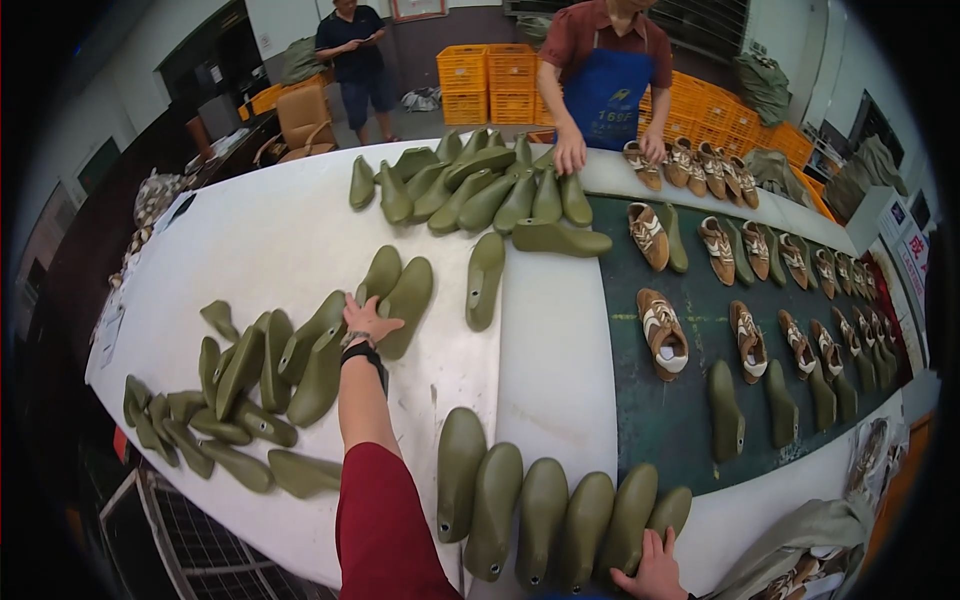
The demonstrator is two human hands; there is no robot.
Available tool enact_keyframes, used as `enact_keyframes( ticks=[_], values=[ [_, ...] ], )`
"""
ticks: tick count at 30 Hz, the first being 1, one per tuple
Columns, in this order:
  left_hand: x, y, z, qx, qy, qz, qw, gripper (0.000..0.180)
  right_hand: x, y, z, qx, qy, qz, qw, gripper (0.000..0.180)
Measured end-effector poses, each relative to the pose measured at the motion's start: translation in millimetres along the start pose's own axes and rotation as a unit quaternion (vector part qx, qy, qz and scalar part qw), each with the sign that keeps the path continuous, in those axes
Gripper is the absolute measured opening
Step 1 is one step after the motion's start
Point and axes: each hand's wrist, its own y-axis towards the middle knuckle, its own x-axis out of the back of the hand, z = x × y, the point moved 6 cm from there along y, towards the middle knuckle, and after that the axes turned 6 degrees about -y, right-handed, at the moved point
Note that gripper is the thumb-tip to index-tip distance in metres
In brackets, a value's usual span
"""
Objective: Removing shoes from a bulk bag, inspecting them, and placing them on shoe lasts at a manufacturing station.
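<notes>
Olive-green shoe lasts lie on the white table in several groups. My left hand (370,322) reaches forward over the left group, thumb and fingers apart, among a shoe last (381,272) at its fingertips, another shoe last (408,308) beside the thumb and a third shoe last (318,330) to its left. Whether it presses on any of them is hard to see. At the near edge, my right hand (655,572) has its fingers spread against the right end of a row of shoe lasts (540,510), touching the small end shoe last (670,510). Neither hand grips anything.
On the right, a dark green belt (640,420) carries brown-and-white sneakers (663,335) beside more lasts. Across the table, a person in a blue apron (612,95) handles a last and a sneaker. Another person (352,60) stands behind, near orange crates (487,82). A heap of lasts (480,200) lies far-centre.
</notes>
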Motion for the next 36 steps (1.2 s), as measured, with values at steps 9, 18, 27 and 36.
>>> enact_keyframes(
  ticks=[9,18,27,36],
  values=[
    [3,-23,-17,-0.084,0.018,-0.001,0.996,0.064,-12,8,-13,0.000,-0.041,0.010,0.999,0.091],
    [32,-190,-26,-0.350,0.022,0.073,0.934,0.046,-14,11,-16,0.022,0.005,-0.042,0.999,0.087],
    [-25,-197,-150,-0.382,0.063,0.094,0.917,0.040,-22,5,-15,0.022,-0.027,-0.034,0.999,0.090],
    [-17,-53,-67,-0.236,-0.057,-0.064,0.968,0.058,-4,4,3,0.018,-0.016,-0.014,1.000,0.083]
  ],
)
